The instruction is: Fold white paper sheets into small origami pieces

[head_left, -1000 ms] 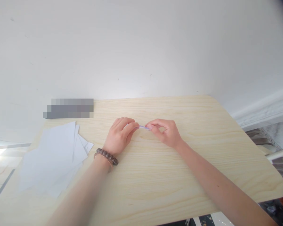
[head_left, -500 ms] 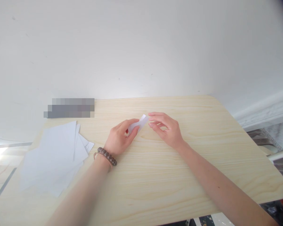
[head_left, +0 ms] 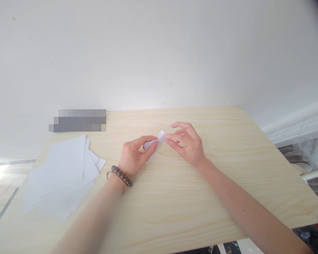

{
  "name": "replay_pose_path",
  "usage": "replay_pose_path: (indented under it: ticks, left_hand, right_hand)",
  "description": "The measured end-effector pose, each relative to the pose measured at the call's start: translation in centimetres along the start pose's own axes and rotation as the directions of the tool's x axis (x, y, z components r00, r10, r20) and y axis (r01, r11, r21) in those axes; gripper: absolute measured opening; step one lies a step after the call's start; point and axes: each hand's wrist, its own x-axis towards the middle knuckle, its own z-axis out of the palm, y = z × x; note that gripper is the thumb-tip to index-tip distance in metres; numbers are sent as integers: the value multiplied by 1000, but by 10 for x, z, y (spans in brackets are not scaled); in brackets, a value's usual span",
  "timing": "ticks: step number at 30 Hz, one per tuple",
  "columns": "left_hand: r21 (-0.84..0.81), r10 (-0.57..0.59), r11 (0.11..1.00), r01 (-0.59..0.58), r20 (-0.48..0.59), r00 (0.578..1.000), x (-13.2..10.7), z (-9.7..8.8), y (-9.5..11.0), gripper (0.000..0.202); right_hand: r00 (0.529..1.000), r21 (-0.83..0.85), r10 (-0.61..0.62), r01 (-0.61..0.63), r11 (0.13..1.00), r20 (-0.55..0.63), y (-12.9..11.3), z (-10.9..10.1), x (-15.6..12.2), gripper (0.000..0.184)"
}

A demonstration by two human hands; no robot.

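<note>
Pinching small folded white paper strip (head_left: 161,136) between thumb and fingers with bare left grip (head_left: 134,153), nipping its right edge by thumb and forefinger tips with bare right grip (head_left: 191,146), other fingers lifted, over pale wood-grain tabletop (head_left: 174,197), right of loose overlapping white paper sheets (head_left: 65,164)

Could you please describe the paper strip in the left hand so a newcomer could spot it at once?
On the pale wooden table, look right of the loose white sheets to the left hand. Between its thumb and fingers, with the right hand at its right edge, is a white paper strip. Unlike the large sheets lying flat, it is small, narrow and gripped.
</note>
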Motion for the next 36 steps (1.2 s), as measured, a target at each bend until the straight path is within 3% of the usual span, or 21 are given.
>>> replay_pose_path:
  ticks: [6, 9, 15, 20, 27, 36]
  left_hand:
    - [-33, 41, 999, -40, 18, 999, 0, 1, -2, 18]
    - [-5, 157, 988, -157, 8, 988, 0, 2, -5, 14]
    - [76, 409, 909, -411, 36, 912, 3, 4, -14, 13]
    - [126, 391, 910, -396, 66, 918, 3, 5, -16, 20]
    - [202, 398, 892, -405, 77, 914, 4, 7, -20, 27]
    - [219, 438, 873, -436, 41, 898, 3, 7, -14, 11]
  right_hand:
    - [996, -2, 20, -20, 1000, 85, 0, 1, -1, 19]
    - [993, -2, 38, -37, 999, 110, -1, 1, -1, 18]
    - [993, -29, 7, -4, 1000, 120, 0, 1, 1, 10]
    - [990, -57, -12, 20, 998, 144, 1, 0, 1, 11]
    - [976, -53, 61, -51, 997, 211, -3, -2, 2, 12]
    - [972, -34, -80, 90, 995, 219, -6, 2, 1, 11]
